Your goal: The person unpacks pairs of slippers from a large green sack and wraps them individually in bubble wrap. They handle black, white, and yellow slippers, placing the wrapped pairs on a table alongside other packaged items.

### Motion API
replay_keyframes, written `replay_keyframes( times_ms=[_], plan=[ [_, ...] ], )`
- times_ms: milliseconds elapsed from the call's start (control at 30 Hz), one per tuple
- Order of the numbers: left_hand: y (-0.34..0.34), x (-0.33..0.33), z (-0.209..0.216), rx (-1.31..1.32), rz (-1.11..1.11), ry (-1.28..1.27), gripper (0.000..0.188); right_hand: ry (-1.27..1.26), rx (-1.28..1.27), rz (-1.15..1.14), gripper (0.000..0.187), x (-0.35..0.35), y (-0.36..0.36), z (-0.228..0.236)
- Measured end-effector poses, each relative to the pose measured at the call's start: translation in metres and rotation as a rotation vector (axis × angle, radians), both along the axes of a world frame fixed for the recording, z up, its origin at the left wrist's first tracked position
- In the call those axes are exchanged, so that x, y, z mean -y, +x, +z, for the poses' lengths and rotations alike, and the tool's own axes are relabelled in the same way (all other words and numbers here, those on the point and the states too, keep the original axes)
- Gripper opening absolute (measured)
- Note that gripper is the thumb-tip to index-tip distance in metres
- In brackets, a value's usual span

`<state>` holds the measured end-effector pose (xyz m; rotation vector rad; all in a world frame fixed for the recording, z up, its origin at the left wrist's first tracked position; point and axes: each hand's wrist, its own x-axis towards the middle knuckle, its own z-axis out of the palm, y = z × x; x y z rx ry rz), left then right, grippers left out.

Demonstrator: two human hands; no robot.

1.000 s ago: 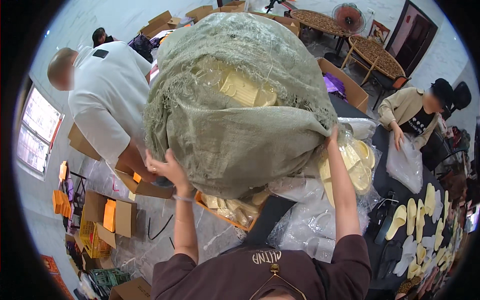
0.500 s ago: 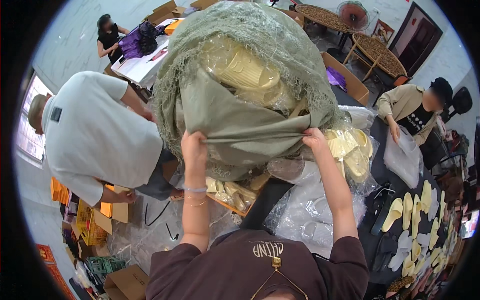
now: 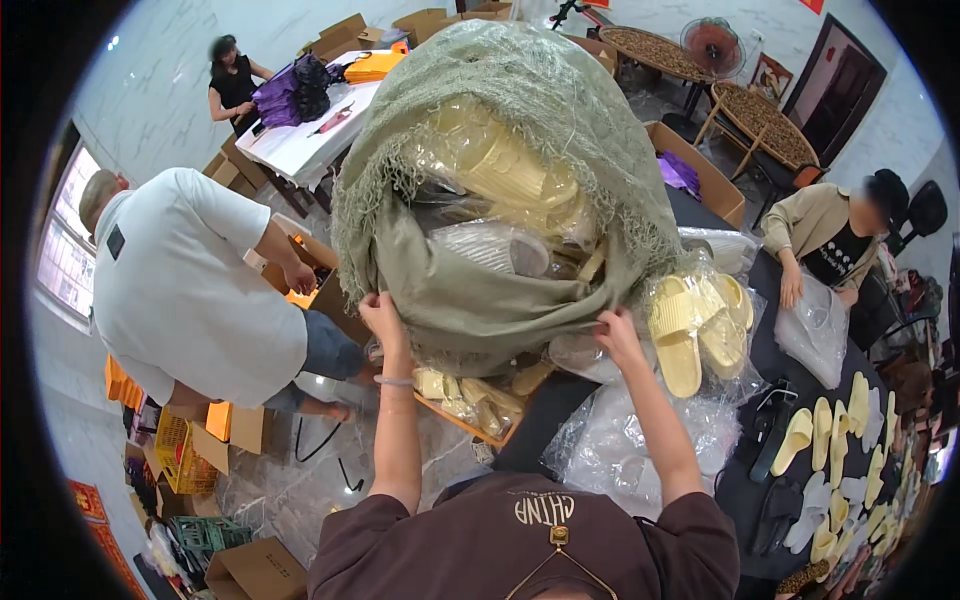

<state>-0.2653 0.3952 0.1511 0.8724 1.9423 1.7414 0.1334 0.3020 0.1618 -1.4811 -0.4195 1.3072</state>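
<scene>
A large grey-green woven sack (image 3: 500, 50) with a frayed mouth bulges in front of me. Inside its wide opening lie yellow slide slippers (image 3: 515, 170) in clear plastic bags, with bagged white slippers (image 3: 490, 247) below them. My left hand (image 3: 382, 320) is closed on the left part of the sack's folded-down near edge. At the right part of the same edge, my right hand (image 3: 620, 333) pinches the cloth. Just right of that hand sit more bagged yellow slippers (image 3: 690, 330). Beneath the sack stands a box (image 3: 470, 400) with wrapped yellow slippers.
Clear-bagged white slippers (image 3: 645, 440) lie near my right forearm. Loose slippers (image 3: 820, 450) cover the dark table at right. A person in a white shirt (image 3: 200, 285) bends over cartons at left. Another person (image 3: 830, 240) handles a clear bag at right; a third (image 3: 235, 85) stands far left.
Both hands have moved down and slightly closer together, drawing the sack's near edge lower. More slippers show inside, including white ones. The person in white has shifted an arm toward a carton.
</scene>
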Motion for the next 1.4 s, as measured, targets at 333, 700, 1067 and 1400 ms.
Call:
replay_keyframes(
  times_ms=[333, 700, 1067, 1400],
  plan=[
    [0.111, -0.057, 0.271, -1.013, -0.389, 0.75, 0.053, 0.857, 1.135, 0.273, 0.018, -0.023, -0.005, 0.116],
    [0.123, -0.2, 0.367, 0.125, -0.86, 0.182, 0.023, 0.8, 1.354, 0.143, 0.049, -0.126, 0.026, 0.128],
    [0.155, -0.063, 0.461, 0.12, -1.452, 0.211, 0.022, 1.04, 1.656, -0.175, 0.074, -0.196, 0.033, 0.178],
    [0.108, -0.063, 0.485, -0.161, -1.347, 0.282, 0.029, 0.899, 1.46, -0.185, 0.041, -0.313, 0.075, 0.263]
  ],
)
